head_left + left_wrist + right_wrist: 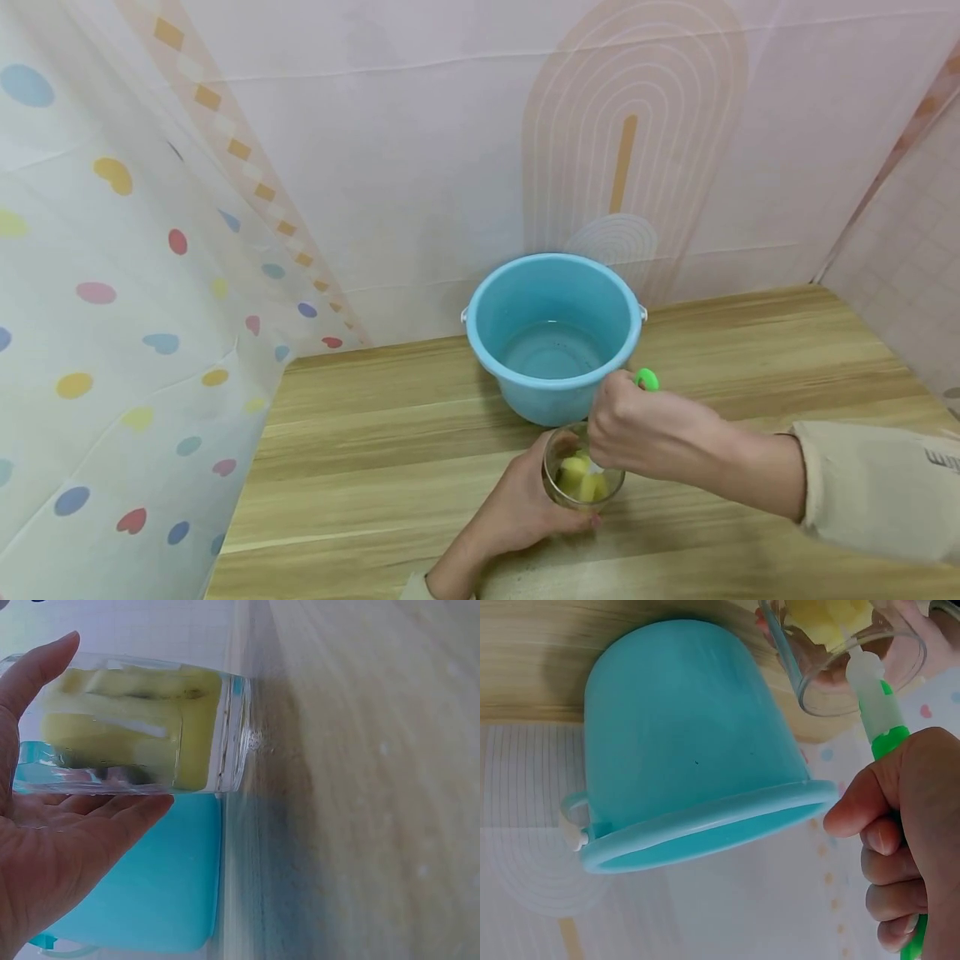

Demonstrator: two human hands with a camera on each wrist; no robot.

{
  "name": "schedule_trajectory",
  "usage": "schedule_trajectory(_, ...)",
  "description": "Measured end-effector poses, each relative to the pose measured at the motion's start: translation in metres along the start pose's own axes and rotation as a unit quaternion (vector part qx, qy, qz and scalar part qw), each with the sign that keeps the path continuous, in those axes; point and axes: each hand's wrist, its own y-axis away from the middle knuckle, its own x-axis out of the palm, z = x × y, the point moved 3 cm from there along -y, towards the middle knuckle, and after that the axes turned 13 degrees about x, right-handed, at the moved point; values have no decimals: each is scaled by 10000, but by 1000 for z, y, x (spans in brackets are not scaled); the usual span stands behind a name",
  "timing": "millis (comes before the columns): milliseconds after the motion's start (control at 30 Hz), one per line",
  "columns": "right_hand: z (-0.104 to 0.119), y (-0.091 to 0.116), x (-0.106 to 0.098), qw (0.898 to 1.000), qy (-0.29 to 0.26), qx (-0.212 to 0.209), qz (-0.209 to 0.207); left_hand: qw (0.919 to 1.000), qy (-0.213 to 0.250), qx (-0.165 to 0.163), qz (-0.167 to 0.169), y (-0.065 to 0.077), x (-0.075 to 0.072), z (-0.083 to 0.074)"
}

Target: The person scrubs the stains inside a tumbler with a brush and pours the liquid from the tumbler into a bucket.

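My left hand (517,504) holds a clear drinking glass (234,735) from the side, thumb and fingers on opposite walls. The glass is roughly upright, its base at or very close to the wooden tabletop. A yellow sponge head (135,727) fills much of it. This head belongs to a cup brush (889,739) with a white neck and green handle. Above the rim, my right hand (637,427) grips the handle with curled fingers; the green handle end sticks out beyond the fist. In the right wrist view the neck slants into the glass mouth.
A light blue bucket (555,400) stands just behind the glass, with what looks like shallow water at its bottom. The wooden table (360,475) stretches left and right. Patterned cloth (412,183) hangs behind and on both sides.
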Motion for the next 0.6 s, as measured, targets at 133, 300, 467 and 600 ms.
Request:
schedule_trajectory(133,-2,-4,2,9998,-171,24,29,10000,-51,-40,-14,0,1,-1)
schedule_trajectory(300,-3,-12,3,9994,-329,-52,110,9999,-49,-89,-20,1,1,0)
schedule_trajectory(467,-4,-20,6,9989,-435,-25,149,9999,-6,-145,-25,1,1,0)
schedule_trajectory(600,-6,-24,10,9988,-437,34,196,9998,5,-173,-33,1,1,0)
